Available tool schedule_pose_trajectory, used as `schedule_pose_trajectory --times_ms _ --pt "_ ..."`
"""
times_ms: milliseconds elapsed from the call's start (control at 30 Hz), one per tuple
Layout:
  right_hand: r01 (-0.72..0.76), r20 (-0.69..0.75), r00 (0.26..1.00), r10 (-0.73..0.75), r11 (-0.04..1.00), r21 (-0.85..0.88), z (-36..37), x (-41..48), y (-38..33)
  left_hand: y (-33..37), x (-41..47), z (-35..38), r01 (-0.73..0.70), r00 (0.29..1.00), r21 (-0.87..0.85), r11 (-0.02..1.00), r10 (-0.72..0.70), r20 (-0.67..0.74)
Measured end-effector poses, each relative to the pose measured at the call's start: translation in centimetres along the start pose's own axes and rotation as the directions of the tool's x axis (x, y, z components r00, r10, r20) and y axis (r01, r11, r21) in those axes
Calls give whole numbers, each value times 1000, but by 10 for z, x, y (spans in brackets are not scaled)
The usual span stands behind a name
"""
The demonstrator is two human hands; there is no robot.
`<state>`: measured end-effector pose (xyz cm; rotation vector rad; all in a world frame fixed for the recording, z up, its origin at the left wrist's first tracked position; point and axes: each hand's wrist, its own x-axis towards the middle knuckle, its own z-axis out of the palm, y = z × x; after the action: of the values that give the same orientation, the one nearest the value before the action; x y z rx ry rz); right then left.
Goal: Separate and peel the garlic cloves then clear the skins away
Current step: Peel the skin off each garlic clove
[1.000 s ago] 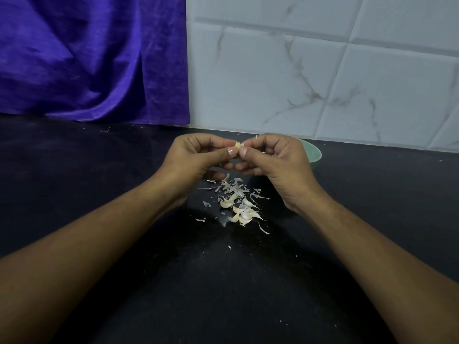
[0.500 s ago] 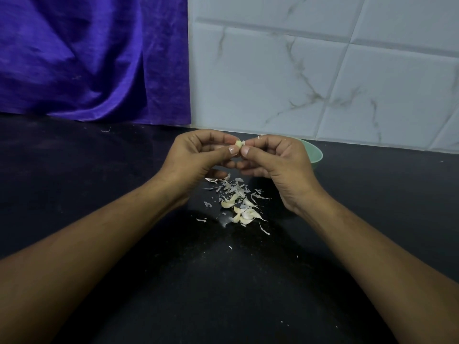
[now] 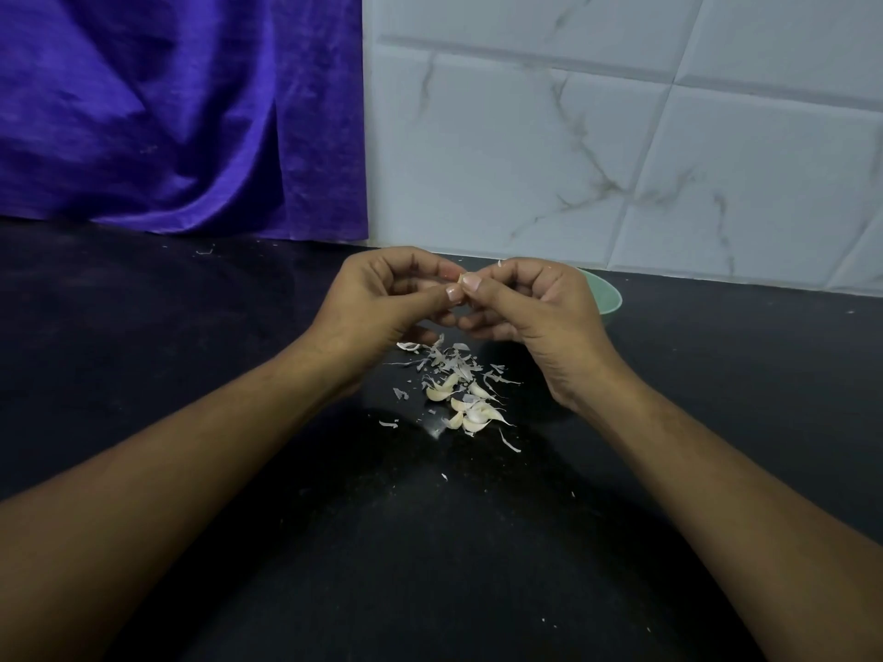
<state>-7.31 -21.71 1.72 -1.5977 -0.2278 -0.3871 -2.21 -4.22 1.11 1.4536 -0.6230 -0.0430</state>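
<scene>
My left hand (image 3: 382, 303) and my right hand (image 3: 535, 308) meet above the black counter, thumbs and fingertips pinching one small garlic clove (image 3: 460, 278) between them; only its pale tip shows. Below the hands lies a heap of several unpeeled garlic cloves (image 3: 470, 410) mixed with thin white skins (image 3: 449, 363). A pale green bowl (image 3: 607, 296) stands just behind my right hand, mostly hidden by it.
The black counter (image 3: 191, 351) carries stray skin flakes (image 3: 389, 424) around the heap. A purple cloth (image 3: 167, 112) hangs at the back left and a white marbled tile wall (image 3: 621, 136) rises behind the bowl.
Both hands have stayed together over the heap, with only small finger shifts on the clove. The heap has not moved.
</scene>
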Motion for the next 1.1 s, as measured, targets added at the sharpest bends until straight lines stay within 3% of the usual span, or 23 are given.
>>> schedule_pose_trajectory --times_ms 733,1100 --pt "64 -15 998 -67 989 -137 -3 4 0 3 -1 -1 3 1000 12 1000 -3 7" --pt "51 -10 999 -53 991 -122 0 4 1 1 -3 0 -4 1000 32 999 4 5"
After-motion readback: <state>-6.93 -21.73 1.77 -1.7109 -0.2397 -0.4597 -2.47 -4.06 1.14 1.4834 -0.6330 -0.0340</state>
